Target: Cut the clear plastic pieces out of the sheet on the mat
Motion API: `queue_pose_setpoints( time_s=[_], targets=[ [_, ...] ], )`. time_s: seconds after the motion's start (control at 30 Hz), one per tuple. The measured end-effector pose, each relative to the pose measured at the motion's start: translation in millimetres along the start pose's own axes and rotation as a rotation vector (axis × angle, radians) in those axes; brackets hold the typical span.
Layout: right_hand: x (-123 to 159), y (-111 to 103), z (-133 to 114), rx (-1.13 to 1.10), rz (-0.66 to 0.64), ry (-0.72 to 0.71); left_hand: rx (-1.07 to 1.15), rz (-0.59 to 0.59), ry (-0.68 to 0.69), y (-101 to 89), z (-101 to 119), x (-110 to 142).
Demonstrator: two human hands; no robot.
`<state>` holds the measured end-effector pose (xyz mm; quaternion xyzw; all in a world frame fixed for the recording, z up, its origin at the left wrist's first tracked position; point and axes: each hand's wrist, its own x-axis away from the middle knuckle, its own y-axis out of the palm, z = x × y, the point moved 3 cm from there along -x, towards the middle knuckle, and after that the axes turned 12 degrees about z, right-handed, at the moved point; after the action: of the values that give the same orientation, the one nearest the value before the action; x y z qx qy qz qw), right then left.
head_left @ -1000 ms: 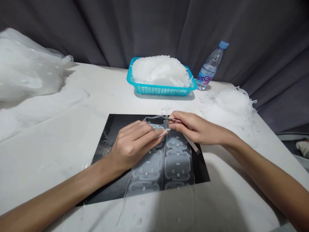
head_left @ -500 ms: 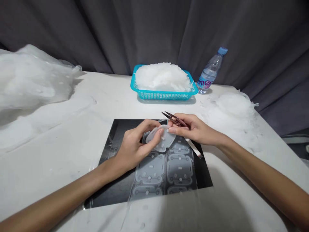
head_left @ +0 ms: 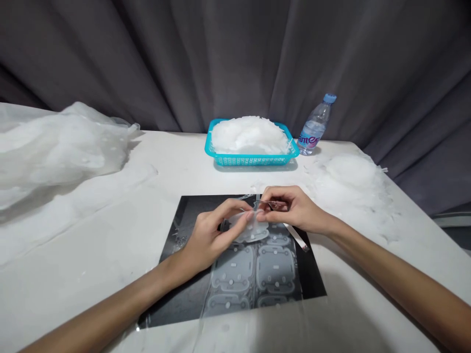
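My left hand (head_left: pixel 217 230) pinches a translucent, rounded plastic piece (head_left: pixel 253 234) between thumb and fingers, above a black sheet (head_left: pixel 312 282). At the piece's upper right edge, my right hand (head_left: pixel 294 211) meets it with thumb and fingertip. Held in the same right hand is a slim metal pair of tweezers (head_left: pixel 297 238); their points lie leftward and the tail sticks out below the palm. Beneath both hands, a clear sheet of similar moulded plastic pieces (head_left: pixel 275 268) lies in two columns on the black sheet. My fingers partly hide the held piece.
A blue basket (head_left: pixel 253 160) heaped with white translucent pieces stands at the back, a water bottle (head_left: pixel 312 132) beside it. A large clear bag (head_left: pixel 66 147) lies at left. Another pale plastic pile (head_left: pixel 356 181) sits at right. A dark curtain (head_left: pixel 235 59) hangs behind the table.
The tweezers' points have turned from up-left to nearly level, closer to the held piece's top. The piece is tilted flatter. The whole view has shifted, placing the table lower.
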<state>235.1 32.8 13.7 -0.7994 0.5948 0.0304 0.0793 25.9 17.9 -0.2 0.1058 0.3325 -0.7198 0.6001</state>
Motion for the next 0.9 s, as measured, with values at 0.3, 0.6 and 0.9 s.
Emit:
queue_pose_setpoints(
  time_s=[0.3,0.6,0.9],
  targets=[
    [0.0,-5.9,-5.3,0.007,0.008,-0.063,-0.112,0.050,0.226,-1.6,3.5,4.7],
    [-2.4,-12.4,-1.8,0.031,-0.038,-0.090,-0.128,0.148,0.190,-2.0,6.7,3.0],
    [-2.1,-6.8,-2.3,0.074,-0.063,-0.107,-0.098,0.025,0.122,-0.2,0.9,5.3]
  ],
)
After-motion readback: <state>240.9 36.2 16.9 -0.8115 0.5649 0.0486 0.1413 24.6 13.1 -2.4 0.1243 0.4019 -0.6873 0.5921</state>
